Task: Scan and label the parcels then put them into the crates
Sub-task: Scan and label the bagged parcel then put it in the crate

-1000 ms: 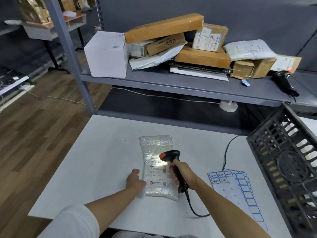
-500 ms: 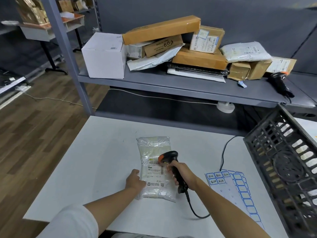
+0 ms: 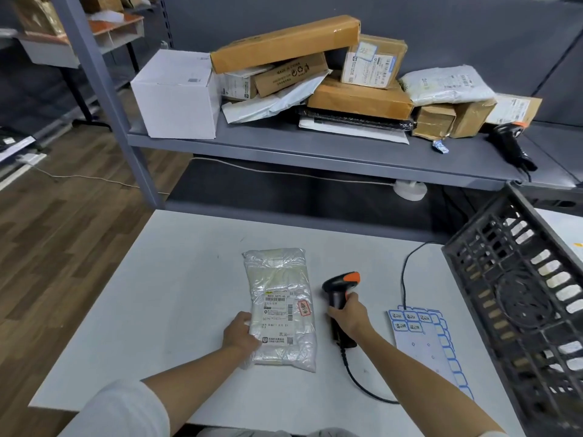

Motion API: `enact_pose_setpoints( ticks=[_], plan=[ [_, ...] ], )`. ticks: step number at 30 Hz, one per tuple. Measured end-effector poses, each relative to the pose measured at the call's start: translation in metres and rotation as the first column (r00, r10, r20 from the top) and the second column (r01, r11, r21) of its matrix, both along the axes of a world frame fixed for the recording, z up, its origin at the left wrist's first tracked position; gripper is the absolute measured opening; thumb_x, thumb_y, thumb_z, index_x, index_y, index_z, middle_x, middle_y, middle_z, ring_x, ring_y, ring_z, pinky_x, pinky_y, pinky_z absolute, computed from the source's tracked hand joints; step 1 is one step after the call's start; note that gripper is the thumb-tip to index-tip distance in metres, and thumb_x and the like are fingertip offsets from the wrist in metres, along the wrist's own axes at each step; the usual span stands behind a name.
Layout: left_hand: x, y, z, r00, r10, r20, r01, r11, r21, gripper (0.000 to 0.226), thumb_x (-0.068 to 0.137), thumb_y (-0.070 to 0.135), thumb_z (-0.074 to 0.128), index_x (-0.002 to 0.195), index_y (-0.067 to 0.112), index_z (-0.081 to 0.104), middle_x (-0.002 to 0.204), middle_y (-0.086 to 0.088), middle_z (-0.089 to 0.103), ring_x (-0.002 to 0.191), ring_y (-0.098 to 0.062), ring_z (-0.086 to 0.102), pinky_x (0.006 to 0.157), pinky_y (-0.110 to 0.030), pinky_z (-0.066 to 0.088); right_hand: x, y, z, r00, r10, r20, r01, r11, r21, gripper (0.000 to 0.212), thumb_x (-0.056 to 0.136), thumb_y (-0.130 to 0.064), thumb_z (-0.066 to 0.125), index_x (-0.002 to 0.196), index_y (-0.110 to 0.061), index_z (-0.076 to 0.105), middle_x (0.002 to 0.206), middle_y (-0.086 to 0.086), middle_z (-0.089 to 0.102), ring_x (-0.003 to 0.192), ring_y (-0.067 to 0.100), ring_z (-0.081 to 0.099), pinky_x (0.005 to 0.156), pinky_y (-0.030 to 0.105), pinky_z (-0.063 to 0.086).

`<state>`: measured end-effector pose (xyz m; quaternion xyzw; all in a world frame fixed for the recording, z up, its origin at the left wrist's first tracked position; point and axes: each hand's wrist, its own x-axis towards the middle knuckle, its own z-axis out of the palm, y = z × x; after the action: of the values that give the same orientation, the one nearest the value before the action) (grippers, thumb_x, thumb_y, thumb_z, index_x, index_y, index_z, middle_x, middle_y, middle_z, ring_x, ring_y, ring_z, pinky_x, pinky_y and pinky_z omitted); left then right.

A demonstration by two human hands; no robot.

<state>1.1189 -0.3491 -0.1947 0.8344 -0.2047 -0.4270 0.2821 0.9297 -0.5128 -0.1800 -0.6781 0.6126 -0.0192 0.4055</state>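
Note:
A clear plastic-wrapped parcel (image 3: 279,298) with a white shipping label lies flat on the white table (image 3: 176,279). My left hand (image 3: 239,334) holds its lower left edge. My right hand (image 3: 350,316) grips the handle of a black and orange barcode scanner (image 3: 340,287), which stands to the right of the parcel, clear of it. A sheet of blue-framed labels (image 3: 422,339) lies to the right of the scanner. A dark plastic crate (image 3: 523,298) is tilted at the table's right side.
The grey shelf (image 3: 315,149) behind the table carries a white box (image 3: 176,93), several brown cartons and poly mailers, and a second scanner (image 3: 511,146). The scanner cable (image 3: 403,279) loops across the table. Wooden floor lies to the left.
My right hand has moved the scanner rightward off the parcel's label, and the scan light is out. The left hand stays on the parcel's edge.

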Motion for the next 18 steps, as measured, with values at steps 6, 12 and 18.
enact_pose_setpoints(
  ticks=[6,12,18],
  plan=[
    [0.004,-0.001,0.001,1.000,-0.030,-0.003,0.030,1.000,0.007,0.054,0.071,-0.009,0.068,0.119,0.011,0.054,0.111,-0.012,0.067,0.092,-0.020,0.060,0.077,-0.022,0.044,-0.007,0.001,-0.016,0.999,-0.026,-0.023,0.025,0.999,-0.023,0.056,0.084,-0.031,0.070,0.120,-0.002,0.040,0.113,0.017,0.056,0.102,0.032,0.057,0.073,0.031,0.042],
    [0.003,-0.004,0.000,1.000,0.024,-0.007,-0.024,1.000,0.009,0.051,0.070,-0.010,0.068,0.114,0.012,0.057,0.108,-0.010,0.068,0.088,-0.020,0.059,0.072,-0.023,0.043,-0.026,-0.008,-0.016,0.981,-0.187,0.060,0.190,0.980,-0.050,0.048,0.095,-0.041,0.050,0.122,-0.001,0.047,0.116,0.017,0.053,0.111,0.033,0.051,0.090,0.036,0.041],
    [0.000,-0.008,0.003,0.997,0.074,-0.010,-0.074,0.997,0.018,0.051,0.070,-0.011,0.067,0.114,0.011,0.057,0.107,-0.009,0.065,0.086,-0.019,0.056,0.063,-0.022,0.040,-0.121,-0.033,-0.019,0.868,-0.487,-0.093,0.440,0.843,-0.310,0.028,0.093,-0.005,0.047,0.117,0.007,0.054,0.115,0.033,0.056,0.110,0.042,0.050,0.092,0.042,0.038]
  ],
)
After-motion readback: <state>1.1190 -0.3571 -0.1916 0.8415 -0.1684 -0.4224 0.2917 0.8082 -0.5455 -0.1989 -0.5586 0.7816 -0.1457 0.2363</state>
